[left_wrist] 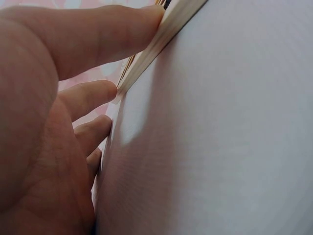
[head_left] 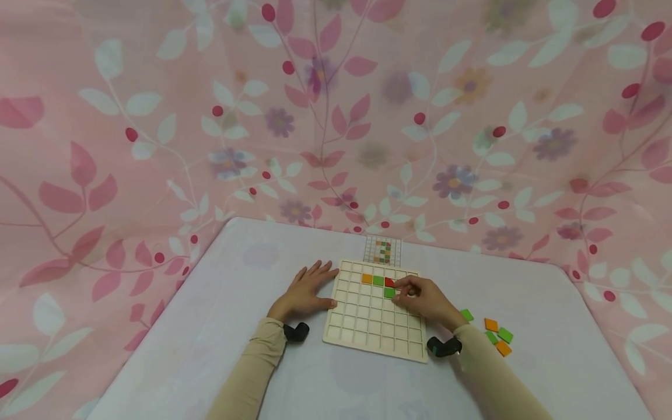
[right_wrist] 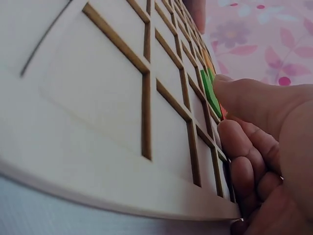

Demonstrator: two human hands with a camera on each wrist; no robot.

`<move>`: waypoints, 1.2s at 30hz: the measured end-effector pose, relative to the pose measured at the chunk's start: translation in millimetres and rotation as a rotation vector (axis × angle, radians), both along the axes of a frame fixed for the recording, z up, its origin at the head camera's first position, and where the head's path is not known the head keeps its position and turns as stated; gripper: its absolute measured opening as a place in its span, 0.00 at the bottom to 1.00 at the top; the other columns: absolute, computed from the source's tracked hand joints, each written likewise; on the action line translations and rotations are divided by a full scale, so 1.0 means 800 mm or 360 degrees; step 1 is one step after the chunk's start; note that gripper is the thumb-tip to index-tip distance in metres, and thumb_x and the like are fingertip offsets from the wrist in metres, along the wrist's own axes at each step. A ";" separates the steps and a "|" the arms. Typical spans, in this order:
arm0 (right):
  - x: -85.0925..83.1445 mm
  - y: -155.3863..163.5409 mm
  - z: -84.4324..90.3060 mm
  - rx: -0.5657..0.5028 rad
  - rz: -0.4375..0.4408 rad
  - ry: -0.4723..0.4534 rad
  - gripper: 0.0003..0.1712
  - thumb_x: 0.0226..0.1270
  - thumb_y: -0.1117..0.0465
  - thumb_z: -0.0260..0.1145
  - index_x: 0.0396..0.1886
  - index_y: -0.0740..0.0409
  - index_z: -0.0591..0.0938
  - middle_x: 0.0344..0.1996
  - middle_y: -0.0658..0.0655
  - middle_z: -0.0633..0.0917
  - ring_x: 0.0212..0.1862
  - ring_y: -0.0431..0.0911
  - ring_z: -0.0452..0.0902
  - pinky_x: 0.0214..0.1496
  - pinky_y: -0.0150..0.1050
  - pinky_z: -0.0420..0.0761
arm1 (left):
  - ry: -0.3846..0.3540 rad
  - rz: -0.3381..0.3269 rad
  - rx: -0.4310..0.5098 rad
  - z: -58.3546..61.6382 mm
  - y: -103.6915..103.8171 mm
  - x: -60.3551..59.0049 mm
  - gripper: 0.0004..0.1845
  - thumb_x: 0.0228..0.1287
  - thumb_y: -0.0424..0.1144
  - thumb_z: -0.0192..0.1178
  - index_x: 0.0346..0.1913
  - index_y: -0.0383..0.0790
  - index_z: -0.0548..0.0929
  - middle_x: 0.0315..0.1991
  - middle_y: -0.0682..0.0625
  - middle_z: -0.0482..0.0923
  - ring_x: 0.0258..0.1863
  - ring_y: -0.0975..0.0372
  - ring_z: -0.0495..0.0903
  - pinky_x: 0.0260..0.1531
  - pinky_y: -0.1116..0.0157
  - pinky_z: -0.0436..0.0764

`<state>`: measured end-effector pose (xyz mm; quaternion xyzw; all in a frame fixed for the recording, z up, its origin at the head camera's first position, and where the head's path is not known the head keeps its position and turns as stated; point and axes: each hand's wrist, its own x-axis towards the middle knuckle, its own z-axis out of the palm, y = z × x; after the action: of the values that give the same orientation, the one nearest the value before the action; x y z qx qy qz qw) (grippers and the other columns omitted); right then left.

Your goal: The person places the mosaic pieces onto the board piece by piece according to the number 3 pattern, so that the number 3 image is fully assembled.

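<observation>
Figure: tile placement on a gridded wooden board (head_left: pixel 374 318), seen from the head camera. The left hand (head_left: pixel 307 290) lies flat with fingers spread on the surface (head_left: pixel 210 326), fingertips touching the board's left edge and steadying it. The right hand (head_left: pixel 422 297), fingers curled, pinches a green tile (head_left: pixel 389 293) in a cell just below the red tile (head_left: pixel 389 282); an orange tile (head_left: pixel 367 279) and a second green tile (head_left: pixel 378 280) fill the same upper row of the board. Loose tiles (head_left: pixel 497 335) lie right of the board, a pattern card (head_left: pixel 382 250) beyond it. Judged step: seating the green tile. The next move likely calls for pressing it flush, consulting the card.
</observation>
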<state>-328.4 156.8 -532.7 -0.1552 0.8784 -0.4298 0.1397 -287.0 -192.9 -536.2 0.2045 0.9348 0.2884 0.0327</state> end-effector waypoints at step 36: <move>0.010 0.046 0.009 -0.0289 -0.0213 0.0119 0.22 0.63 0.41 0.69 0.46 0.51 0.84 0.44 0.52 0.86 0.47 0.46 0.80 0.49 0.34 0.78 | -0.0031 -0.0034 -0.0040 0.006 -0.003 0.004 0.42 0.62 0.59 0.63 0.76 0.53 0.62 0.80 0.46 0.47 0.79 0.49 0.39 0.74 0.42 0.39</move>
<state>-320.6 193.8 -525.6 -0.1243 0.8489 -0.5099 0.0631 -283.8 -195.1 -531.0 0.2114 0.9358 0.2782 0.0475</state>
